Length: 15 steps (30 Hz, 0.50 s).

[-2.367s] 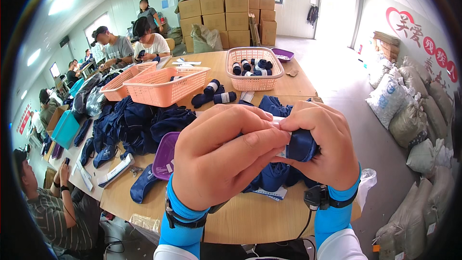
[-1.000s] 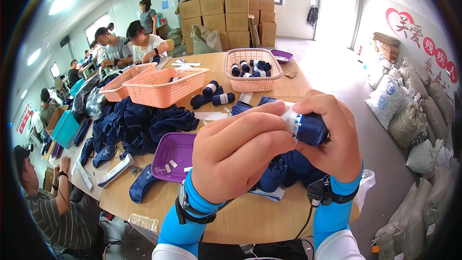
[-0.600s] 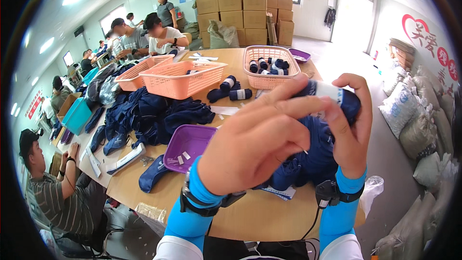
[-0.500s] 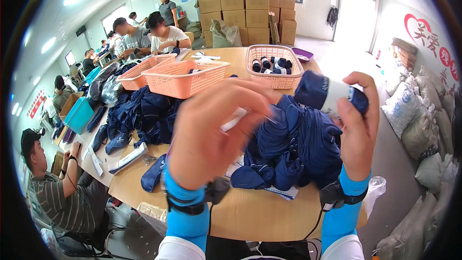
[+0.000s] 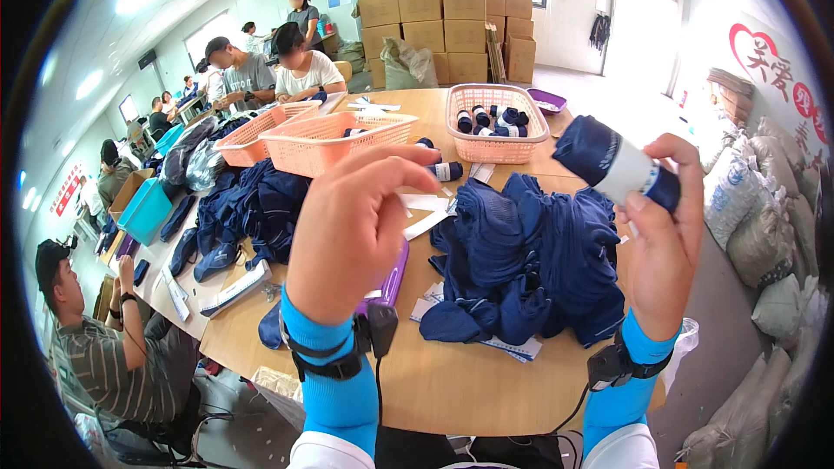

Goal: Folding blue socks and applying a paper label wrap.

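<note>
A rolled bundle of navy socks (image 5: pixel 573 149) with a white paper band round its middle is held up in my right hand (image 5: pixel 665 226), thumb and fingers closed on its right end. My left hand (image 5: pixel 343 230) is raised over the table, fingers bent and apart, with nothing visible in it; some fingertips are hidden. Between and below the hands lies a large heap of navy socks (image 5: pixel 530 252) on the wooden table (image 5: pixel 460 391). White paper strips (image 5: pixel 426 217) lie near the left fingers. A purple plastic item (image 5: pixel 395 278) is partly hidden by the left wrist.
A pink basket (image 5: pixel 497 146) at the back holds several banded rolls; another pink basket (image 5: pixel 334 148) stands to its left. More navy socks (image 5: pixel 248 208) are piled left. People sit along the left side. Sacks (image 5: pixel 730 208) line the right wall; cartons (image 5: pixel 426 22) stack behind.
My left hand has drawn back leftward, away from the roll. The right hand has moved slightly right, still holding the rolled socks, now tilted more. The purple item has come into view.
</note>
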Available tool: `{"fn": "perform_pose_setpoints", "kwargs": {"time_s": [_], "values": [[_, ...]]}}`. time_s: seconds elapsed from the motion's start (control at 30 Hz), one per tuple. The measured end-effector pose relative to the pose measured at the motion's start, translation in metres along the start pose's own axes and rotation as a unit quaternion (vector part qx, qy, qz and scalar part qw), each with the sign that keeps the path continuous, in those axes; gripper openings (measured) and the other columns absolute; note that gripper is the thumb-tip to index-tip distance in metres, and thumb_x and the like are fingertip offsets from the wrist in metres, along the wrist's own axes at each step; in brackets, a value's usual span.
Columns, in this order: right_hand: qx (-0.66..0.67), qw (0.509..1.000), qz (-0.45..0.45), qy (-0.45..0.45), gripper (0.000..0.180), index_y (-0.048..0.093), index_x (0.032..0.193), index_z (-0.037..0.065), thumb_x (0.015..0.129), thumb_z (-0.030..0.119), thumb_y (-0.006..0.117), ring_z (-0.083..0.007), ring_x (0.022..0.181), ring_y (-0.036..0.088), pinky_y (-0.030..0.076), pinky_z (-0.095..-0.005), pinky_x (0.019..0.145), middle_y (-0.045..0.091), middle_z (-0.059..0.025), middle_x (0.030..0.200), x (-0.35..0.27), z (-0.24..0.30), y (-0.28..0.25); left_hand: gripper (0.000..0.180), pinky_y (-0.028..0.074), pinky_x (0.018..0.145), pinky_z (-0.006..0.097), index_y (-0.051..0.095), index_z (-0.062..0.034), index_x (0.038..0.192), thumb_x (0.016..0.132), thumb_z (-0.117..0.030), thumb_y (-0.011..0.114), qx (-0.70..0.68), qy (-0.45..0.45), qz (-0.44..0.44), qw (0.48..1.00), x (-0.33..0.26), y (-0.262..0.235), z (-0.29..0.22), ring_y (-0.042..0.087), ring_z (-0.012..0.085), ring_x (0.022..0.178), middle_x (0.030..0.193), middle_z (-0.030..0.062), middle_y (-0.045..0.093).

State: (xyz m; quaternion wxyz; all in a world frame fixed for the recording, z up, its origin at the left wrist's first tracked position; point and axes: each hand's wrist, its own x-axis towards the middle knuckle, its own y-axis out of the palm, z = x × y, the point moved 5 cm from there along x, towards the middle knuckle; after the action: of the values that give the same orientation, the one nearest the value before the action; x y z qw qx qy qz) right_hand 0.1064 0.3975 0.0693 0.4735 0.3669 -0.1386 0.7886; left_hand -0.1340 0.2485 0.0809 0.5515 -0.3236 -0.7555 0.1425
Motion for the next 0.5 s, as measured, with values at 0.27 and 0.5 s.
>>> {"fn": "perform_pose_setpoints", "kwargs": {"time_s": [0.27, 0.5], "values": [[0.140, 0.970, 0.168, 0.103, 0.048, 0.049, 0.131, 0.009, 0.088, -0.009, 0.061, -0.0108, 0.113, 0.058, 0.047, -0.0248, 0.097, 0.057, -0.0046, 0.127, -0.005, -0.017, 0.020, 0.059, 0.060, 0.084, 0.034, 0.061, -0.0030, 0.140, 0.087, -0.011, 0.086, -0.228, 0.090, -0.013, 0.969, -0.011, 0.024, -0.064, 0.070, 0.0275, 0.112, 0.149, 0.0180, 0.061], [0.203, 0.944, 0.243, 0.094, 0.059, 0.047, 0.123, 0.013, 0.077, -0.018, 0.067, -0.0163, 0.118, 0.058, 0.049, -0.0297, 0.099, 0.057, -0.0093, 0.130, -0.009, -0.012, 0.027, 0.057, 0.058, 0.104, 0.041, 0.063, 0.0073, 0.126, 0.079, -0.003, 0.094, -0.228, 0.143, -0.093, 0.959, -0.021, 0.022, -0.064, 0.071, 0.0312, 0.119, 0.130, 0.0288, 0.069]]}}
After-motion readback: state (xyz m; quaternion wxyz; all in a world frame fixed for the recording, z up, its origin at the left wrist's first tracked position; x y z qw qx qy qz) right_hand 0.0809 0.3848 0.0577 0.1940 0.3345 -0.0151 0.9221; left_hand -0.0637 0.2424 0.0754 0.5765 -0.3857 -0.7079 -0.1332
